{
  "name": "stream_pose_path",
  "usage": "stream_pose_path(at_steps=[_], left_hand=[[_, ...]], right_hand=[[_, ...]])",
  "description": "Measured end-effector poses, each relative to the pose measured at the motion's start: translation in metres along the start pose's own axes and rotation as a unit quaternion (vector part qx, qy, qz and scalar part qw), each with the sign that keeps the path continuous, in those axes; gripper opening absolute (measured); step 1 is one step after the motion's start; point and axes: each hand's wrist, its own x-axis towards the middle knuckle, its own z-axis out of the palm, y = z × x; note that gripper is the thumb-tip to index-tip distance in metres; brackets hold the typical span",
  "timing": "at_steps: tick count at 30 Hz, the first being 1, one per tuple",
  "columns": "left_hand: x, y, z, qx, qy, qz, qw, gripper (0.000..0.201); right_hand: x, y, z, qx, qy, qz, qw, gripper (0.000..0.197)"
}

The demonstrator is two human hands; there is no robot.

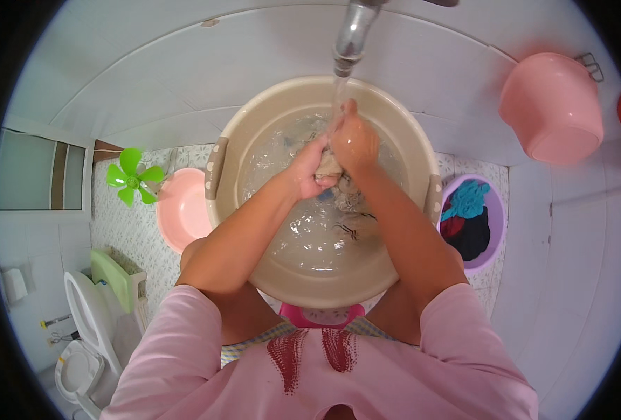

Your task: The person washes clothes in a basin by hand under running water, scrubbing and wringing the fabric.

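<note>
Both hands are over a large beige basin [408,133] of water, below a metal tap [352,42] whose stream falls onto them. A wet beige cloth [329,166] is bunched between the hands. My left hand [309,166] curls round it from the left, fingers closed. My right hand [357,143] is closed in a fist against the cloth, thumb up near the stream; its fingers are partly hidden. Below the hands, more of the wet fabric [356,227] with dark stripes lies in the water.
On the right floor, a purple basin [501,241] holds blue, red and black clothes [468,199]. A pink bucket [555,108] hangs on the right wall. To the left are a pink basin [184,210], a green fan [134,180] and a white toilet [90,308].
</note>
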Motion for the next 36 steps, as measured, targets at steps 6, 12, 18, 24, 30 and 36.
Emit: stream_pose_path(at_steps=[6,12,18,24,30,36], left_hand=[[-0.004,0.01,0.0,-0.011,0.033,0.047,0.998,0.04],[-0.006,0.013,-0.01,-0.075,0.052,0.015,0.996,0.048],[0.033,-0.001,-0.051,-0.061,-0.189,0.075,0.977,0.042],[0.023,-0.016,0.003,0.046,0.057,0.019,0.997,0.03],[0.023,0.013,-0.028,-0.089,0.008,0.026,0.996,0.037],[0.016,-0.011,0.006,0.028,0.031,0.037,0.998,0.036]], right_hand=[[0.007,0.059,-0.005,0.091,-0.163,0.11,0.976,0.039],[-0.035,0.011,-0.021,0.223,-0.092,0.068,0.968,0.035],[-0.048,-0.042,-0.003,0.119,-0.095,-0.025,0.988,0.034],[0.001,0.018,-0.012,0.046,0.043,0.128,0.99,0.036],[-0.051,-0.038,-0.005,0.093,-0.02,-0.019,0.995,0.033],[-0.005,-0.002,-0.002,-0.03,0.015,0.056,0.998,0.031]])
